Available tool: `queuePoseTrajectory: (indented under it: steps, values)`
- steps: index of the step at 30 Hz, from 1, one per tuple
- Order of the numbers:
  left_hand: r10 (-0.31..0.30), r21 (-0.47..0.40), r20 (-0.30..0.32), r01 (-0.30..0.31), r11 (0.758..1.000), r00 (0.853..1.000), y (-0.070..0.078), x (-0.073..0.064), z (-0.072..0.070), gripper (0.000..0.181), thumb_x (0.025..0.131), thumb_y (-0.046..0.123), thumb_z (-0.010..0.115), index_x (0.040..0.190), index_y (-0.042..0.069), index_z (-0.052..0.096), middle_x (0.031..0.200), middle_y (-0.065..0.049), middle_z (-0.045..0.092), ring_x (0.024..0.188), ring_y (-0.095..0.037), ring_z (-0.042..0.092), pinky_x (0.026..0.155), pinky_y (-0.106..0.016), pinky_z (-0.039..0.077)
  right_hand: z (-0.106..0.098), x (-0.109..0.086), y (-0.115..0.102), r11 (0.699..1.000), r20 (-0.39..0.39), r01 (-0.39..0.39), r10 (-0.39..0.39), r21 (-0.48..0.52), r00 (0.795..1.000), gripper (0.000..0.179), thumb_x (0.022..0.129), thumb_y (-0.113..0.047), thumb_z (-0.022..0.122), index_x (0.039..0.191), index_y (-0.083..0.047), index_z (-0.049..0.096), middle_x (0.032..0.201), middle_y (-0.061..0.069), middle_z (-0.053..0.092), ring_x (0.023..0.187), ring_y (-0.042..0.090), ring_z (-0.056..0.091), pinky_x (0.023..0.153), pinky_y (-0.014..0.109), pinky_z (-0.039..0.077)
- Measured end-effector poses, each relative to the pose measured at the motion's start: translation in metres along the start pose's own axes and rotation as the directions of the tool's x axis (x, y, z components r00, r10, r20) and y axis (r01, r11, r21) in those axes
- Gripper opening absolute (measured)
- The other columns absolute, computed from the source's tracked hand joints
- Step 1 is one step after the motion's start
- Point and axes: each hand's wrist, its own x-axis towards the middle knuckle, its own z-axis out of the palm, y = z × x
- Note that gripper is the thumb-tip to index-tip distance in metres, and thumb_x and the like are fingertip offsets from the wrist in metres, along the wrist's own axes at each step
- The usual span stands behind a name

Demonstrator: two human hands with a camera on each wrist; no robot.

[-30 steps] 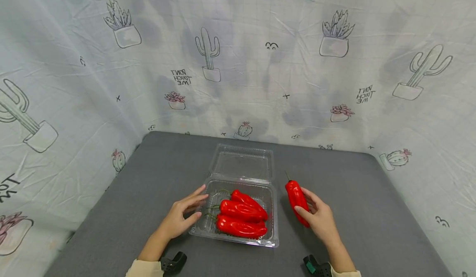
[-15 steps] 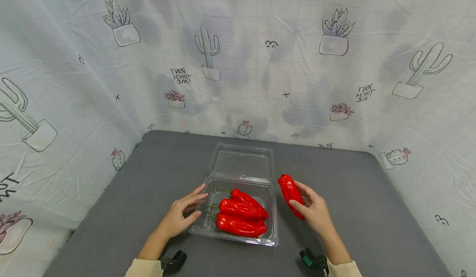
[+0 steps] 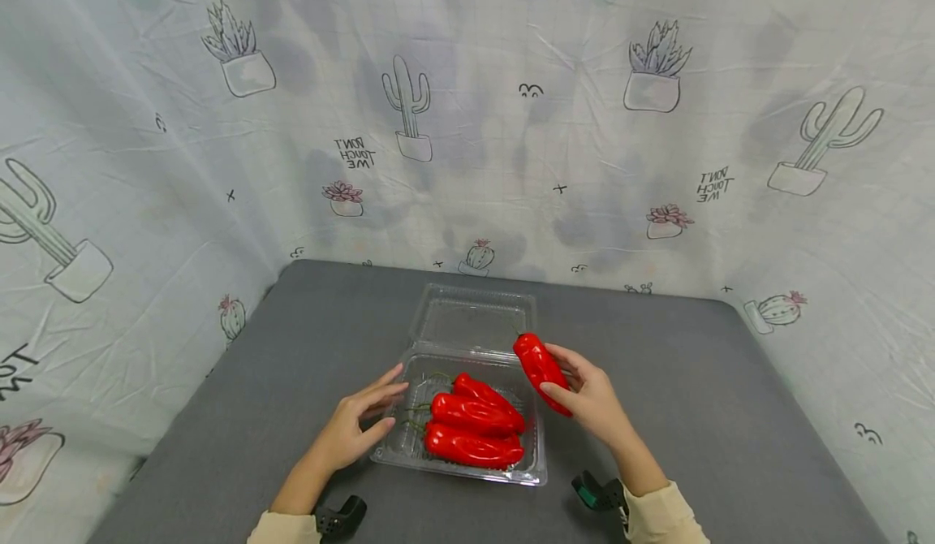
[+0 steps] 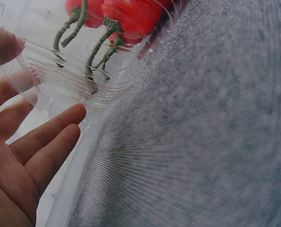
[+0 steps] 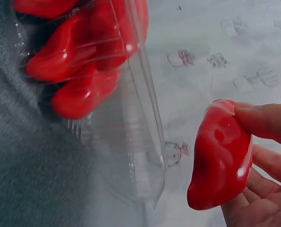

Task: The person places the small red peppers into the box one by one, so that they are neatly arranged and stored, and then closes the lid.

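Several glossy red peppers [image 3: 475, 414] with green stems lie side by side in the clear plastic clamshell box [image 3: 541, 455]. My right hand [image 3: 595, 402] pinches another red pepper [image 3: 536, 365] between thumb and fingers, raised over the box's right rim. In the right wrist view this pepper [image 5: 220, 156] is apart from the box wall. My left hand [image 3: 351, 426] rests at the box's left rim, fingers spread and fairly straight. From the left wrist view, the left hand [image 4: 31, 156] has its fingertips by the clear wall, near the pepper stems [image 4: 95, 56].
The box's transparent lid [image 3: 475, 317] lies folded back on the far side. A grey tabletop [image 3: 329, 317] spreads around the box. Behind and beside it hangs a pale curtain [image 3: 475, 122] printed with cacti. Each wrist carries a black strap.
My right hand has moved left with its pepper, from the table right of the box to over the box's right rim. The left hand and the peppers in the box stay put.
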Motion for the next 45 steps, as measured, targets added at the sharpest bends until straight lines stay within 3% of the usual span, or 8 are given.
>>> queuePoseTrajectory:
  steps: [5,10,20,25,32,40,45]
  values:
    - [0.002,-0.003,-0.004,-0.002,1.000,1.000,0.001,0.000,0.000,0.044,0.082,-0.011,0.060,0.126,-0.014,0.052,0.137,-0.040,0.038,0.103,-0.042,0.063,0.080,-0.047,0.056,0.006,0.010,-0.007,1.000,0.050,-0.001,0.002,-0.006,0.999,0.057,0.083,-0.017,0.072,0.135,-0.008,0.050,0.127,0.017,0.059,0.106,0.032,0.061,0.081,0.030,0.057]
    - [0.021,0.009,-0.011,-0.020,1.000,1.000,0.002,0.001,0.001,0.044,0.082,-0.011,0.060,0.125,-0.013,0.053,0.136,-0.040,0.039,0.101,-0.042,0.063,0.079,-0.047,0.056,0.012,0.021,-0.011,1.000,0.125,0.019,-0.016,-0.023,0.992,0.056,0.084,-0.016,0.072,0.135,-0.008,0.051,0.125,0.015,0.060,0.105,0.029,0.061,0.081,0.027,0.056]
    - [0.021,0.007,-0.013,-0.021,1.000,1.000,0.003,0.001,0.001,0.044,0.081,-0.012,0.059,0.125,-0.014,0.053,0.136,-0.040,0.039,0.101,-0.042,0.063,0.078,-0.048,0.056,0.025,0.038,-0.015,0.997,0.280,0.029,-0.007,-0.074,0.960,0.053,0.085,-0.016,0.070,0.135,-0.009,0.052,0.125,0.014,0.059,0.103,0.028,0.063,0.079,0.032,0.057]
    - [0.009,-0.001,-0.010,-0.009,1.000,1.000,-0.008,-0.001,0.003,0.045,0.082,-0.012,0.059,0.126,-0.013,0.053,0.138,-0.039,0.038,0.103,-0.042,0.063,0.080,-0.046,0.056,0.033,0.043,-0.015,0.997,0.348,0.029,-0.001,-0.074,0.937,0.052,0.086,-0.015,0.069,0.135,-0.008,0.052,0.125,0.015,0.059,0.104,0.028,0.063,0.082,0.034,0.057]
    - [-0.002,-0.006,-0.007,0.002,1.000,1.000,-0.035,-0.009,0.008,0.048,0.087,-0.003,0.060,0.134,0.001,0.052,0.147,-0.025,0.036,0.110,-0.029,0.063,0.086,-0.037,0.056,0.037,0.044,-0.015,0.996,0.401,0.048,-0.013,-0.076,0.916,0.051,0.087,-0.012,0.067,0.136,-0.007,0.051,0.125,0.014,0.060,0.105,0.028,0.062,0.085,0.037,0.056]
    - [-0.003,-0.018,-0.007,0.003,1.000,1.000,-0.036,-0.010,0.008,0.048,0.087,-0.002,0.060,0.134,0.001,0.052,0.148,-0.024,0.036,0.109,-0.031,0.063,0.085,-0.039,0.056,0.043,0.043,-0.004,0.989,0.458,0.118,-0.064,-0.090,0.887,0.051,0.089,-0.014,0.065,0.137,-0.009,0.051,0.128,0.011,0.058,0.108,0.023,0.059,0.089,0.034,0.053]
    - [0.011,-0.025,-0.009,-0.012,1.000,1.000,-0.035,-0.009,0.009,0.048,0.086,-0.004,0.061,0.133,-0.001,0.052,0.147,-0.026,0.036,0.108,-0.034,0.063,0.084,-0.039,0.056,0.046,0.042,-0.002,0.984,0.485,0.129,-0.052,-0.127,0.873,0.049,0.089,-0.015,0.064,0.136,-0.011,0.051,0.124,0.006,0.061,0.108,0.019,0.059,0.092,0.034,0.051]
